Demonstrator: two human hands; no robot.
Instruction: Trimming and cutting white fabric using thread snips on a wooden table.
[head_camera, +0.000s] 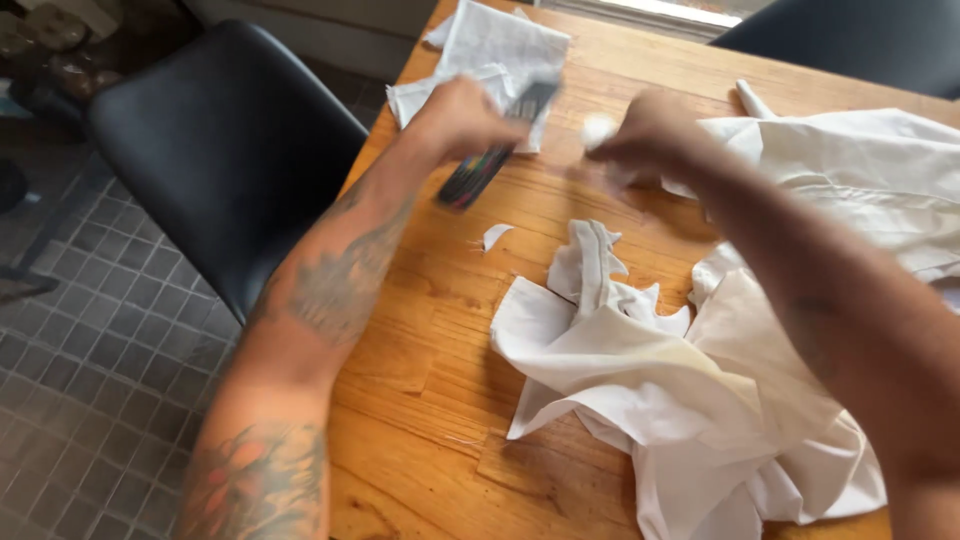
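My left hand (462, 115) is closed around a dark, flat, oblong object with coloured stripes (485, 165), held over the wooden table (420, 380); motion blur hides what it is. My right hand (650, 130) pinches a small white scrap (598, 128) between its fingertips, just right of the left hand. Below both hands lies a crumpled white cloth (660, 390) with cut pieces (590, 260). A tiny white cut-off bit (495, 235) rests on the wood near the dark object.
A folded white cloth (490, 50) lies at the table's far edge. More white fabric (860, 180) is spread at the right. A black chair (220, 150) stands left of the table over a grey tiled floor (90, 360); another dark chair (850, 40) is behind.
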